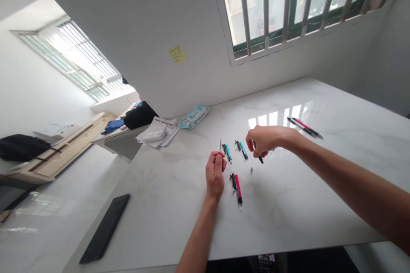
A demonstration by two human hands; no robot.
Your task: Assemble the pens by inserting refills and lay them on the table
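My left hand (215, 174) pinches a small red pen piece (219, 154) — grip closed. My right hand (261, 140) grips a slim black pen part (260, 158) above the white marble surface (288, 204). No containers — just loose pens.

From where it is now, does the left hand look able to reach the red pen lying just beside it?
Probably yes: the red pen lies right beside the left hand on bare table, with nothing between, though that hand already pinches a small red-tipped piece.

Bright window (297, 4) daylight glares off table (282, 117); edges warped.
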